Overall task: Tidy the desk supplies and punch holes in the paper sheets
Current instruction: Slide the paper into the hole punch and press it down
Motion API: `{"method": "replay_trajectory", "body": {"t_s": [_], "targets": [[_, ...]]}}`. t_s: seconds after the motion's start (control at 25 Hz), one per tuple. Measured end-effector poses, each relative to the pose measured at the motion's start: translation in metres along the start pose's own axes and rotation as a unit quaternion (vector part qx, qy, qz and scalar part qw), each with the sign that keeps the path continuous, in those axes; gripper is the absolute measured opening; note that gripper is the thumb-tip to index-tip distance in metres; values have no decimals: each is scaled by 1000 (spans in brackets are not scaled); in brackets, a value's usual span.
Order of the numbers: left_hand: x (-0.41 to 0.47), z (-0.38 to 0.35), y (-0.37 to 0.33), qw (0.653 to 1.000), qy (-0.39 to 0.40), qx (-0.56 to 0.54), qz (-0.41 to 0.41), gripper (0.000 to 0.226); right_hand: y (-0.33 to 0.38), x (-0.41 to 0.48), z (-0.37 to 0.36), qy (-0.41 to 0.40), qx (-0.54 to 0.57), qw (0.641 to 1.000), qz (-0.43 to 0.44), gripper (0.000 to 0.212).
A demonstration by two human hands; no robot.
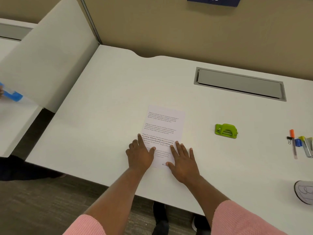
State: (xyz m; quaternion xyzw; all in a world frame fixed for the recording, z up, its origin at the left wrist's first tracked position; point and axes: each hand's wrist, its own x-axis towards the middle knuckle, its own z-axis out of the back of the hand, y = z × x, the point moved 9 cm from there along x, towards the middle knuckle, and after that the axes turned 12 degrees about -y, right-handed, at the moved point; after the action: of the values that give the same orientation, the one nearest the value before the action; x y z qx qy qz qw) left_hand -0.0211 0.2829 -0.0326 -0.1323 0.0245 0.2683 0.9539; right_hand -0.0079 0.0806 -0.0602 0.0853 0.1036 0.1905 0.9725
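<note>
A printed paper sheet [163,126] lies flat in the middle of the white desk [101,116]. My left hand [139,154] rests flat on its lower left edge with straight fingers. My right hand [183,161] lies flat on its lower right corner, fingers spread. A green hole punch [226,131] sits on the desk to the right of the sheet, apart from both hands. Farther right lie an orange-capped pen [293,143], a small black binder clip [289,139], a blue item [298,142] and yellow-tipped markers [305,145].
A grey cable hatch [239,83] is set into the desk at the back right. A white divider panel [50,56] stands at the left, with another desk beyond it. A round paper with a drawing [304,192] lies at the right edge. The desk's front edge runs below my wrists.
</note>
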Motion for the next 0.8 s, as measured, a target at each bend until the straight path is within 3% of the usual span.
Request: {"method": "replay_trajectory", "body": {"t_s": [0.2, 0.36, 0.48, 0.8], "targets": [[14, 4, -1, 991, 20, -94, 93, 81, 0, 0, -3, 6, 3, 1000, -6, 77], [18, -4, 1, 971, 16, -179, 160, 45, 0, -1, 0, -2, 9, 1000, -9, 77], [18, -10, 3, 965, 27, -192, 174, 29, -4, -6, 4, -5, 15, 1000, -14, 77], [11, -25, 0, 965, 64, -201, 154, 26, -40, -11, 29, -92, 73, 987, -113, 58]]}}
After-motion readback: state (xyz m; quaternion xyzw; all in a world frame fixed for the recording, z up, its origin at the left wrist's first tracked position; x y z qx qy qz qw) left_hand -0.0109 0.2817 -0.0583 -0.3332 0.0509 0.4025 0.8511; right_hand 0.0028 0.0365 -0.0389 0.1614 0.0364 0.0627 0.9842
